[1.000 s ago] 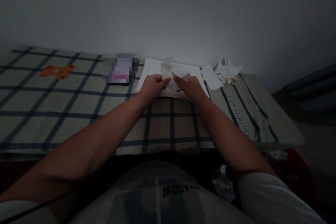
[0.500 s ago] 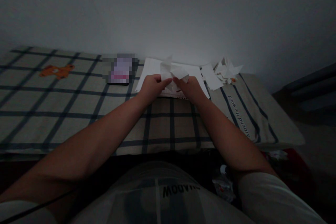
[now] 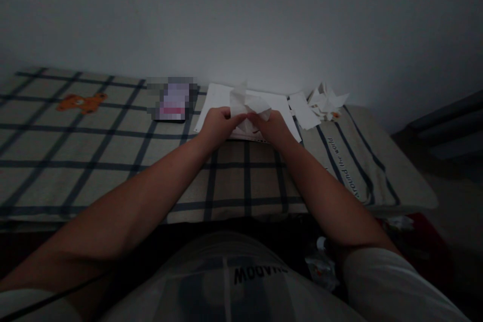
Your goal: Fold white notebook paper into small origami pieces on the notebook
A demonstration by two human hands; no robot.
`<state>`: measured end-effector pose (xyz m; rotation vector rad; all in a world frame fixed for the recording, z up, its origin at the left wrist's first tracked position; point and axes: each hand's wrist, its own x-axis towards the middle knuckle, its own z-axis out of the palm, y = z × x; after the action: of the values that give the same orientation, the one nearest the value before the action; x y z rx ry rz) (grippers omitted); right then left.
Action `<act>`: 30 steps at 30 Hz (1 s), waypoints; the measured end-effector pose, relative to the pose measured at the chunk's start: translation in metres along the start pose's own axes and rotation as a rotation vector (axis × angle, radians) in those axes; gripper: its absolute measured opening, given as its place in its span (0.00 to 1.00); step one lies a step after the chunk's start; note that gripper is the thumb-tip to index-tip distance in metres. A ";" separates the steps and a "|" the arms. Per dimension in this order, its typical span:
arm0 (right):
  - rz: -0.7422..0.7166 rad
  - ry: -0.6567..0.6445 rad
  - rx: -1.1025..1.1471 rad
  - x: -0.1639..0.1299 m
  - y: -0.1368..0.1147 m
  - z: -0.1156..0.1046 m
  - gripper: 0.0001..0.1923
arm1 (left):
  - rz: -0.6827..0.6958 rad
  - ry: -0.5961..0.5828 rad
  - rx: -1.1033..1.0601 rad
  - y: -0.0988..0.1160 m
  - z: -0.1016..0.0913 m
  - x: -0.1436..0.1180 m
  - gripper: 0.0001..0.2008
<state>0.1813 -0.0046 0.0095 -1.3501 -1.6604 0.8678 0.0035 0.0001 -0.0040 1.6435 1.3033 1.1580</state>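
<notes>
A white folded piece of paper (image 3: 243,102), with points sticking up and out to the right, is held between my two hands. My left hand (image 3: 219,123) pinches its left side, thumb pointing inward. From the right, my right hand (image 3: 273,126) grips the other side, and the two thumbs nearly meet at the middle. My palms and thumbs hide the paper's lower folds. Beneath it lie flat white sheets or a pad (image 3: 213,98) on the checked cloth.
A phone (image 3: 175,100), blurred out, lies left of the sheets. To the right are a white paper strip (image 3: 305,113) and a pile of folded paper shapes (image 3: 326,100). An orange bear figure (image 3: 81,103) is far left. A plastic bottle (image 3: 320,264) stands below the edge.
Both hands stay almost in place, still holding the folded paper. The thumbs and the paper between them have shifted very slightly.
</notes>
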 end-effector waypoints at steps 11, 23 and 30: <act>-0.041 0.054 -0.019 0.001 0.007 0.003 0.16 | 0.016 -0.009 -0.033 -0.001 0.000 0.001 0.15; 0.003 0.071 0.032 0.002 0.006 0.006 0.14 | 0.019 -0.001 -0.026 -0.003 0.000 0.001 0.15; 0.020 0.032 0.112 0.002 0.006 0.008 0.12 | -0.012 0.025 -0.067 0.002 0.001 0.000 0.12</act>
<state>0.1764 -0.0012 0.0006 -1.2989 -1.5534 0.9326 0.0052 -0.0007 -0.0023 1.5758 1.2745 1.2060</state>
